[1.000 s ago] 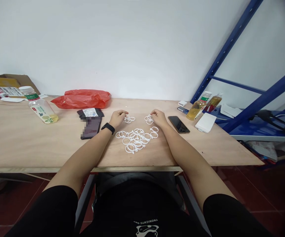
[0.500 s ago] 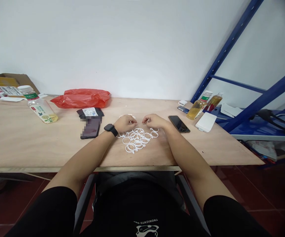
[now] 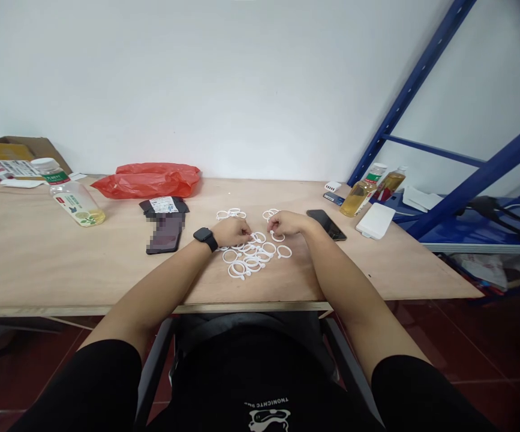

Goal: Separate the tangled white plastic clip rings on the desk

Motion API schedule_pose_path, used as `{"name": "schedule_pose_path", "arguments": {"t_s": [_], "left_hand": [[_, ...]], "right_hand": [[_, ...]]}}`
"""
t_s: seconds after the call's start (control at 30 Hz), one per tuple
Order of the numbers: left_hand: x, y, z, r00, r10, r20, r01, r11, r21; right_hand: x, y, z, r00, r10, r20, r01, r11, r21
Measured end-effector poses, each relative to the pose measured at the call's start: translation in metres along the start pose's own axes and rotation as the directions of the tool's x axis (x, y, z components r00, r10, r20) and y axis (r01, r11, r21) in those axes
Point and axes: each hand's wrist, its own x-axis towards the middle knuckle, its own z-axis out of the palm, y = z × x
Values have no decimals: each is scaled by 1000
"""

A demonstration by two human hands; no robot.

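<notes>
Fingers at rings, bottles part-full

The black shirt seemingly reads "TNONICHTC".

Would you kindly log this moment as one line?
left hand: at ring pile | right hand: at a ring, grip unclear | far rings: beyond hands | watch: worn

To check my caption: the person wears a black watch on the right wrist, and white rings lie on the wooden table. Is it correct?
Not entirely: the head view shows the black watch on the left wrist. White rings do lie on the wooden table.
</notes>
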Motion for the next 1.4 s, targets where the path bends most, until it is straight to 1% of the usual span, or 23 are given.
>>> {"name": "schedule_pose_path", "arguments": {"t_s": [0.07, 0.17, 0.23, 0.3, 0.4, 0.5, 0.6, 0.67, 0.77, 0.87, 0.97, 1.03, 1.13, 1.2, 1.4], "left_hand": [[0, 0, 0, 999, -24, -27, 23, 999, -35], [-1, 0, -1, 989, -70, -130, 53, 990, -128], [-2, 0, -3, 970, -120, -213, 71, 972, -224], [-2, -1, -3, 947, -189, -258, 92, 933, -347], [-3, -4, -2, 926, -293, -240, 137, 850, -509], [-2, -8, 2, 906, -368, -210, 186, 790, -584], [0, -11, 4, 877, -426, -222, 182, 722, -668], [1, -12, 4, 868, -445, -222, 171, 686, -707], [2, -14, 3, 866, -445, -227, 177, 698, -694], [1, -16, 2, 856, -449, -255, 184, 726, -662], [0, -17, 1, 846, -460, -270, 198, 742, -641], [0, -17, 1, 837, -470, -282, 213, 753, -623], [1, -16, 0, 815, -484, -320, 222, 769, -599], [1, -17, 0, 808, -487, -332, 221, 772, -596], [0, -21, -1, 800, -495, -339, 227, 773, -593]], "right_hand": [[2, -2, 4, 998, -24, -64, 25, 1000, 19], [5, -4, 8, 983, -68, -170, 88, 990, 114], [6, -6, 11, 972, -80, -219, 123, 974, 188], [7, -8, 13, 962, -88, -257, 152, 958, 242], [7, -12, 16, 959, -78, -273, 165, 936, 312], [8, -13, 19, 965, -52, -258, 147, 920, 365], [10, -13, 20, 949, -70, -307, 185, 913, 363], [11, -14, 20, 935, -75, -348, 211, 905, 370], [11, -15, 20, 925, -53, -377, 218, 885, 411], [10, -16, 19, 930, -26, -367, 204, 866, 456], [11, -16, 20, 930, -15, -367, 191, 873, 448], [12, -15, 20, 917, -16, -400, 191, 895, 402], [14, -14, 21, 882, -30, -471, 184, 941, 285], [14, -14, 21, 861, -43, -507, 176, 960, 218], [14, -16, 20, 818, -70, -571, 175, 976, 131]]}}
